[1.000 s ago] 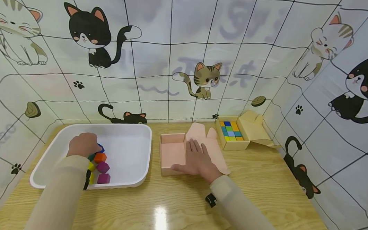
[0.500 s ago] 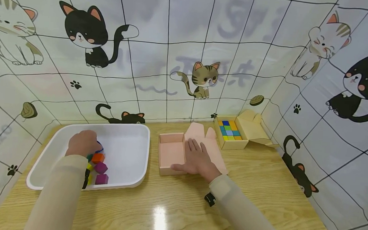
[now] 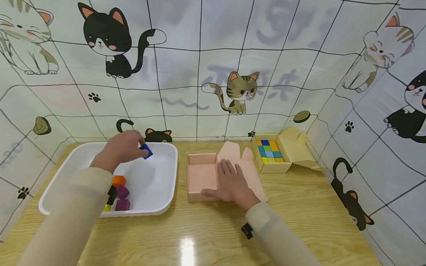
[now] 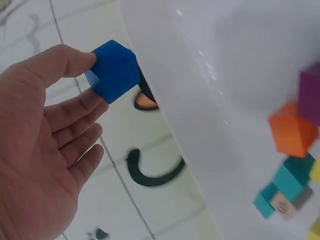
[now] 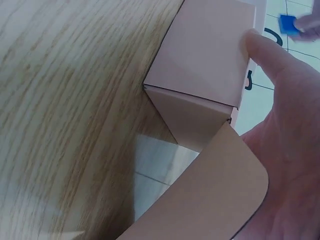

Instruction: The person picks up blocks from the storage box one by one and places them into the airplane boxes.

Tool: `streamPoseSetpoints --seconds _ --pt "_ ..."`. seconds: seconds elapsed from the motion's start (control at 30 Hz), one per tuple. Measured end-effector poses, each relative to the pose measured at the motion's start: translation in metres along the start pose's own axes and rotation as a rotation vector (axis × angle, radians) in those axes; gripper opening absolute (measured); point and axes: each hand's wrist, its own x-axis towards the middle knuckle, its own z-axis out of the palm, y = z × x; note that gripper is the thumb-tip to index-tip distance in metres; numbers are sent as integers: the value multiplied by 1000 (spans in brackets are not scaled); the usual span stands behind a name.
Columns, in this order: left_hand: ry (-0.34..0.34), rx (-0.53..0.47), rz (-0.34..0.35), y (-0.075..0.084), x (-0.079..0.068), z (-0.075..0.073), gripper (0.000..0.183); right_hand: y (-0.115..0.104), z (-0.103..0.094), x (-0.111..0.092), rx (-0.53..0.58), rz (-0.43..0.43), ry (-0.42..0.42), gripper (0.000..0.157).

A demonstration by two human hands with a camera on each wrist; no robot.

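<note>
My left hand [image 3: 121, 150] is raised over the far side of the white tray [image 3: 156, 178]. Between thumb and fingertips it pinches a blue block [image 4: 114, 72], whose outline looks six-sided in the left wrist view. My right hand [image 3: 233, 184] lies flat with fingers spread on the opened pink cardboard box [image 3: 200, 174], its thumb along the front wall. Under that palm is part of the lid flap [image 5: 215, 185]. In the tray, below my left forearm, sit an orange block [image 3: 118, 180], a purple block [image 3: 122, 205] and teal blocks [image 4: 292, 177].
A small cream box [image 3: 274, 168], lid open, stands at the back right, packed with coloured blocks [image 3: 268, 151]. Behind the wooden table [image 3: 164, 243] rises a cat-print wall covering [image 3: 180, 67]. The tray stands left of the pink box.
My left hand has lifted out of the tray's block pile and moved up and right with the blue block. The right hand stays on the pink box.
</note>
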Motion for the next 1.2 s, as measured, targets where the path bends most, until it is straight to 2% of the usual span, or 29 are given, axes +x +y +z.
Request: streamPoseSetpoints --seconds 0.13,0.27,0.4,0.53,0.67,0.83,1.2 --pt "30 45 121 35 6 -2 31 1 -1 -1 6 -2 11 114" --pt "43 73 210 69 13 3 31 3 1 0 10 -9 17 113" --pt "55 120 284 97 23 15 29 5 2 1 -1 2 14 113" --pt "50 190 336 118 35 33 27 6 5 3 -7 4 16 114" --pt "41 269 367 126 46 52 25 7 9 5 0 -7 13 116" --pt "20 362 392 126 53 71 29 5 11 5 -9 -7 1 119" --pt "42 481 393 125 57 88 26 5 9 2 -40 -15 33 116"
